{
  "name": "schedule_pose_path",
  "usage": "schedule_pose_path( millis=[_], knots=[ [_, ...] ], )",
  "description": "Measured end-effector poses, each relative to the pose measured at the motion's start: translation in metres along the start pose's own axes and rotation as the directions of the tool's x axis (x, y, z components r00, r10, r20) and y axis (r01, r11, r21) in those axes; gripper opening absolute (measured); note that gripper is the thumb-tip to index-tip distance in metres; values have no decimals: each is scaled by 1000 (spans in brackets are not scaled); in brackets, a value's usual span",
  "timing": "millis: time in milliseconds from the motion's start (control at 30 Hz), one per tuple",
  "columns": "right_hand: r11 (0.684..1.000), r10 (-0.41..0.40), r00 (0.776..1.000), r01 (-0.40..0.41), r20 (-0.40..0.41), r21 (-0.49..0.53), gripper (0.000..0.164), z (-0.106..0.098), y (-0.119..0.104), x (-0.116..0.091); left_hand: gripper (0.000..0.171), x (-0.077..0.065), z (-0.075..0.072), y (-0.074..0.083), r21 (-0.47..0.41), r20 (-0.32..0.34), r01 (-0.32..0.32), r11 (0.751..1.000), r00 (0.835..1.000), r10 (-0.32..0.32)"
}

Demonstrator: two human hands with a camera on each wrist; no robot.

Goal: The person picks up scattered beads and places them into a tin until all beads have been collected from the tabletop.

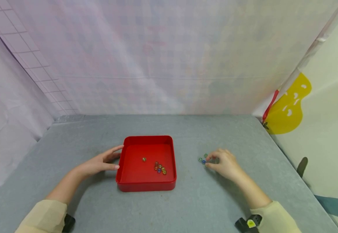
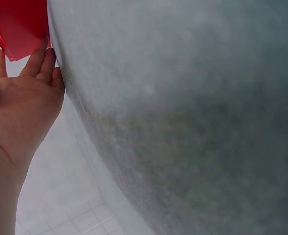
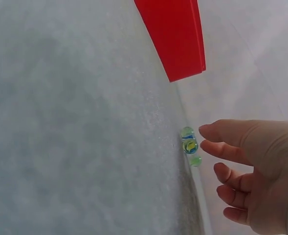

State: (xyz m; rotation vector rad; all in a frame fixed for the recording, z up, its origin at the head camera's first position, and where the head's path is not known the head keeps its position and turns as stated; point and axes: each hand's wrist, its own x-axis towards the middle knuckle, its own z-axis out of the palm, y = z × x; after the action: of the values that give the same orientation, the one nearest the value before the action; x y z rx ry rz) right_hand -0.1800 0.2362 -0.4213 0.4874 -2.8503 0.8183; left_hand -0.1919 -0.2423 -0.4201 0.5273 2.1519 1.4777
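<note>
A square red tray stands on the grey tabletop, with several glass marbles grouped in its right part and a lone marble farther left. At the tray's left wall, my left hand has its fingers extended, fingertips at the side; its open palm shows in the left wrist view. My right hand reaches down right of the tray, thumb and forefinger apart beside a blue marble. Two green marbles lie close to it. In the right wrist view the marbles sit just past the fingertips.
Pale cloth hangs along the table's back edge. On the right, a white sheet with a yellow fruit print borders the table. Dark wrist devices sit at both sleeves.
</note>
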Motion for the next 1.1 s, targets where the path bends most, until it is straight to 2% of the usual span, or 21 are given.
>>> schedule_pose_path(
  millis=[500,667,900,1100],
  knots=[
    [1000,-5,1000,5,22,-30,10,4,5,1,78,2,0,-1,-4,-9,14,1000,1000,-14],
    [999,-6,1000,6,25,-37,10,5,5,0,78,2,-1,-2,-3,0,-2,1000,1000,2],
    [999,-12,1000,13,12,-35,10,5,6,1,77,1,-1,-2,-3,10,-21,1000,1000,21],
    [1000,-14,1000,14,-5,-25,10,4,5,1,78,2,-1,-1,1,6,-4,1000,1000,4]
  ],
)
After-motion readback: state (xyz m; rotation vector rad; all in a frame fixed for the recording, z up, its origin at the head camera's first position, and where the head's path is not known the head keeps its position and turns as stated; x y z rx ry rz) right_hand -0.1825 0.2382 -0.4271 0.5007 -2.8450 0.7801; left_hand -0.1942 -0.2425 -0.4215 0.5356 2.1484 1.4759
